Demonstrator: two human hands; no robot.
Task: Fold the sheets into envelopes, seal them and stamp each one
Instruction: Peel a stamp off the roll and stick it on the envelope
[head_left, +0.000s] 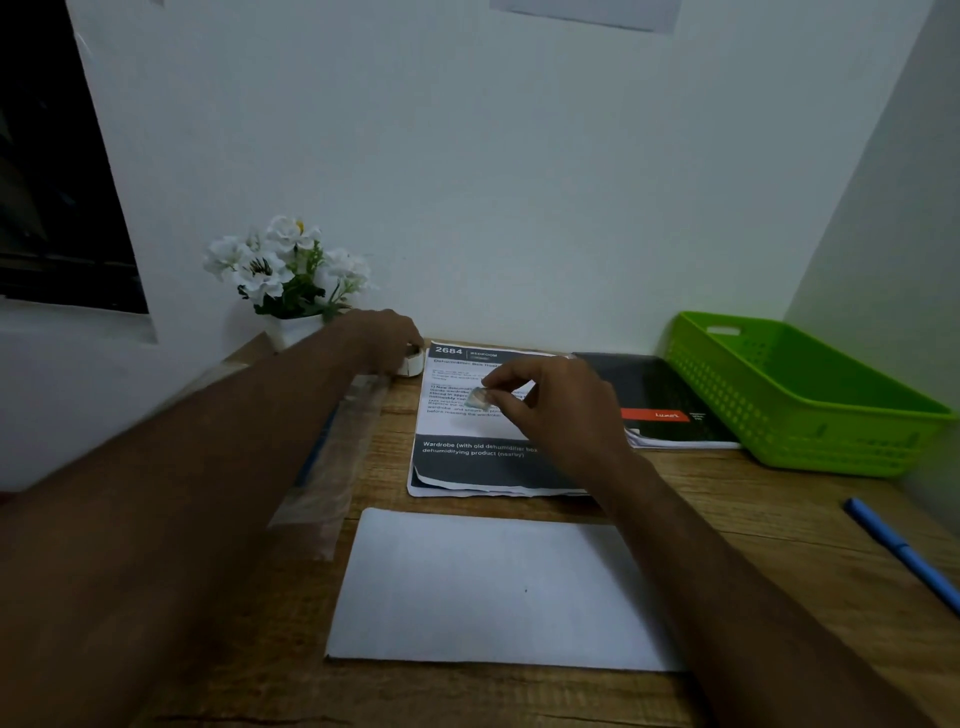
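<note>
On the brown wooden table (727, 545), the plain white folded paper sheet (493, 592) lies flat at the near centre. The black-and-white printed page (467, 467) lies just beyond it. Our left hand (387, 338) curls over and grips the small white roll (413, 361) at the far left. Our right hand (550, 405) pinches a small pale strip (478, 399) above the printed page. We judge this the sealing step: carry the strip near, touching nothing else, centre it on the closing edge, and press it flat.
</note>
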